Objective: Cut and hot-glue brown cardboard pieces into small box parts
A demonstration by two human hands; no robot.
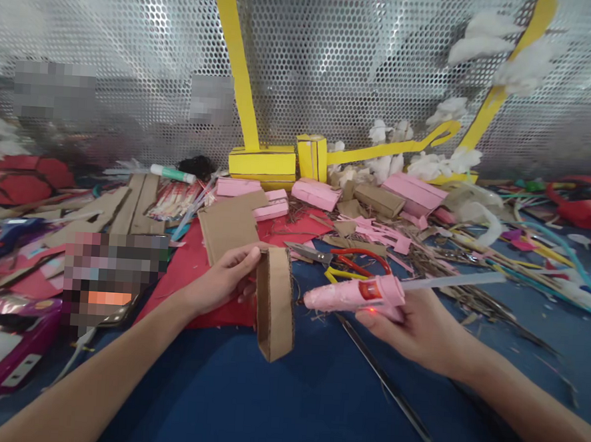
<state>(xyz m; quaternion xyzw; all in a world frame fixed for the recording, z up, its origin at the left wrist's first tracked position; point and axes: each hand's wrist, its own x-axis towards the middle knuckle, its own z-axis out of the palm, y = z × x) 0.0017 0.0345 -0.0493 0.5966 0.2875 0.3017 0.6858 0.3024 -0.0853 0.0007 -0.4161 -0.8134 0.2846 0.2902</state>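
My left hand (234, 277) pinches the upper left edge of a brown cardboard frame (281, 307), a strip folded into a narrow open box shape. It is held upright above the blue table. In my right hand (414, 328) is a pink hot glue gun (353, 298), its nozzle pointing left, close to the frame's right edge. A red light glows on the gun's side, and a translucent glue stick (456, 281) sticks out of its back. Some of my right fingers are hidden behind the gun. Behind it lie scissors (368, 260) with red-orange handles.
A long metal tool (386, 380) lies on the blue table (205, 395). Red sheet (181, 287), flat cardboard (230, 227), pink boxes (317, 194) and scraps spread behind. Yellow boxes (261, 165) stand by the perforated metal screen (335, 63). A purple case (17, 344) sits left.
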